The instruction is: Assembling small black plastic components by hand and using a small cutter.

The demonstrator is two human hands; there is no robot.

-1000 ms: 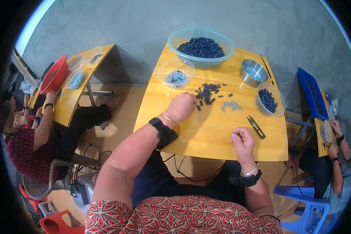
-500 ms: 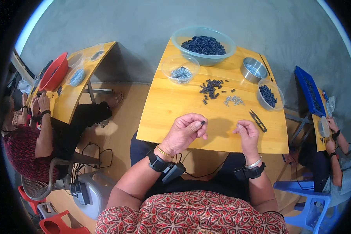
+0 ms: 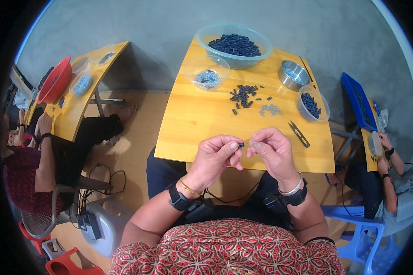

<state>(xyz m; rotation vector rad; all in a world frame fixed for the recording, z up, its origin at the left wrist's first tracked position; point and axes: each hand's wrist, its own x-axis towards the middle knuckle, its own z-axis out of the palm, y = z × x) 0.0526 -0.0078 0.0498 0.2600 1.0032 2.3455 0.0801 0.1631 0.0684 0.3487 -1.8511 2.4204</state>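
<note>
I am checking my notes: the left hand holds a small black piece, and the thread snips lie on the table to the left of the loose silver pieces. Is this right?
The side is wrong: the head view shows the thread snips on the table to the right of the loose silver pieces. The left hand holds a small black piece.

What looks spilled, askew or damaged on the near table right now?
Nothing clearly stands out. Dark pieces and silver bits lie loose on the table, a few dark ones apart from their pile, but they look set out rather than spilled. The basin stands upright; no damage shows.
</note>
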